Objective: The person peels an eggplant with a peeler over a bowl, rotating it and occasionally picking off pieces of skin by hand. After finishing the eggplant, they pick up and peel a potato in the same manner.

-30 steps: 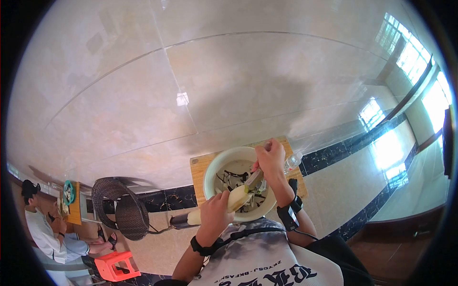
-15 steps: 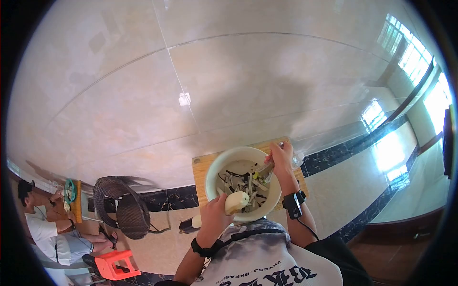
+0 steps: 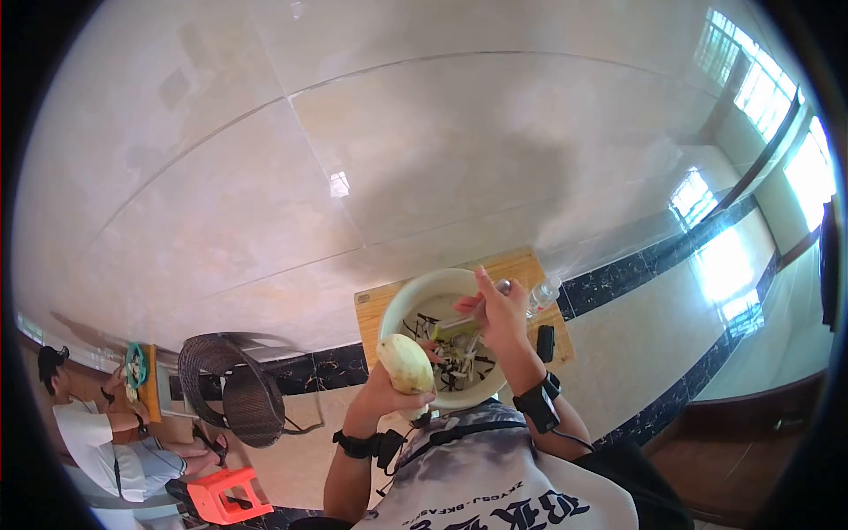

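My left hand (image 3: pixel 378 399) is wrapped round a pale, peeled eggplant (image 3: pixel 405 362), tilted up over the near left rim of a large cream basin (image 3: pixel 395 309). My right hand (image 3: pixel 502 316) grips a peeler (image 3: pixel 456 329) with a light green head, above the basin's right side and apart from the eggplant. Inside the basin lie many dark and whitish peel strips (image 3: pixel 459 367). The lower end of the eggplant is partly hidden by my left hand.
The basin stands on a wooden table (image 3: pixel 375 309). A clear plastic bottle (image 3: pixel 544 296) and a black device (image 3: pixel 546 344) are at its right. To the left are a wicker chair (image 3: pixel 252 402), a red stool (image 3: pixel 228 495) and a seated person (image 3: pixel 97 442) with a teal basin (image 3: pixel 135 364).
My left hand has tipped the eggplant from lying low over the basin to pointing upward. My right hand has moved left and toward me with the peeler, away from the bottle.
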`<action>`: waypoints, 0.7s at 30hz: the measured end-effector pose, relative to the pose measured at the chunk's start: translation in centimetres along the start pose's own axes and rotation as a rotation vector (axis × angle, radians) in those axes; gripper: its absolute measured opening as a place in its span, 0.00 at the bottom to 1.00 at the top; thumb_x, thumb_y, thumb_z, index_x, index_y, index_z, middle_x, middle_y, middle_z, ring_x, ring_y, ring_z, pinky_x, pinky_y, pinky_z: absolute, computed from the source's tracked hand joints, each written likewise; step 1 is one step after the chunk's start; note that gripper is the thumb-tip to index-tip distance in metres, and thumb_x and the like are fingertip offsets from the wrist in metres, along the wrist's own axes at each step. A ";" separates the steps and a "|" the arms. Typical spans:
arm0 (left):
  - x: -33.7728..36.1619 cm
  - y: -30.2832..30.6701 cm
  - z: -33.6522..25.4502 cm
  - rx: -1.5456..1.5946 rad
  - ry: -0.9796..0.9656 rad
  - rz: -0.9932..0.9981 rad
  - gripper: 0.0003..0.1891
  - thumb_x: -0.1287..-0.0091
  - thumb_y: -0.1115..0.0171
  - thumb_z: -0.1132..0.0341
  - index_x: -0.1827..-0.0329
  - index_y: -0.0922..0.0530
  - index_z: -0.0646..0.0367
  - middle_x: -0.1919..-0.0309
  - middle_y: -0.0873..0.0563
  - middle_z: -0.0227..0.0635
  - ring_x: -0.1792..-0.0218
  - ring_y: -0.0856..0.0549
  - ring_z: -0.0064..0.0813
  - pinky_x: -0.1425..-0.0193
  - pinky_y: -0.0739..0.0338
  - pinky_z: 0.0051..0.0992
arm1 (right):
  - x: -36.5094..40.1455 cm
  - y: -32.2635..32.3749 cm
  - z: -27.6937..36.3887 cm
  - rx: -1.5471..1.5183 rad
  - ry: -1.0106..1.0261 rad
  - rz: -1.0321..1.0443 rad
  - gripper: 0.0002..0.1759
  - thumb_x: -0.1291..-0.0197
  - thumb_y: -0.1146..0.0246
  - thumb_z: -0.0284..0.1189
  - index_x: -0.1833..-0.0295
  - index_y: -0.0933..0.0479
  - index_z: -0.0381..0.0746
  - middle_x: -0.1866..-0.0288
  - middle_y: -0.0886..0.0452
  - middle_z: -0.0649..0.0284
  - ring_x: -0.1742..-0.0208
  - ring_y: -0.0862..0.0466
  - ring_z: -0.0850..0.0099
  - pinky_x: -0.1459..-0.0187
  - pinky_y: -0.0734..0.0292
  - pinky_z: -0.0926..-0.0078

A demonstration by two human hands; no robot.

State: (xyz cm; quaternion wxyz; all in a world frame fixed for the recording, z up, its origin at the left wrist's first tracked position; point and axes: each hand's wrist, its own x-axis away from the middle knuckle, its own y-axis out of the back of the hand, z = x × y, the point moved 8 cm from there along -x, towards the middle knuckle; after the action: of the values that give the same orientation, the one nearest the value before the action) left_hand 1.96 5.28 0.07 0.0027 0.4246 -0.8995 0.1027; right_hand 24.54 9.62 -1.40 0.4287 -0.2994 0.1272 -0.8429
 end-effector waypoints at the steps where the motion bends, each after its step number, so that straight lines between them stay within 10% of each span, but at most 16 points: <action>1: -0.1 -0.5 -0.3 0.043 0.014 -0.009 0.33 0.51 0.17 0.75 0.39 0.19 0.59 0.39 0.12 0.36 0.38 0.16 0.27 0.31 0.22 0.32 | 0.4 -0.4 0.2 -0.010 0.001 -0.001 0.23 0.31 0.26 0.34 0.62 0.36 0.38 0.72 0.26 0.62 0.77 0.16 0.64 0.66 0.07 0.53; 21: -0.3 -0.6 -0.9 -0.167 -0.107 -0.166 0.41 0.52 0.17 0.75 0.31 0.26 0.61 0.39 0.14 0.37 0.43 0.15 0.25 0.36 0.19 0.31 | 1.8 -1.6 2.0 0.062 0.145 0.024 0.26 0.30 0.26 0.37 0.62 0.39 0.39 0.73 0.26 0.62 0.78 0.13 0.64 0.78 0.19 0.71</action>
State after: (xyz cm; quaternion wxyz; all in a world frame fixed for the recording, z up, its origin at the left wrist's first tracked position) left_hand 2.53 5.26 0.99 -0.0017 0.5007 -0.8656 0.0042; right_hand 23.89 9.20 1.62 0.4374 -0.2228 0.1355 -0.8606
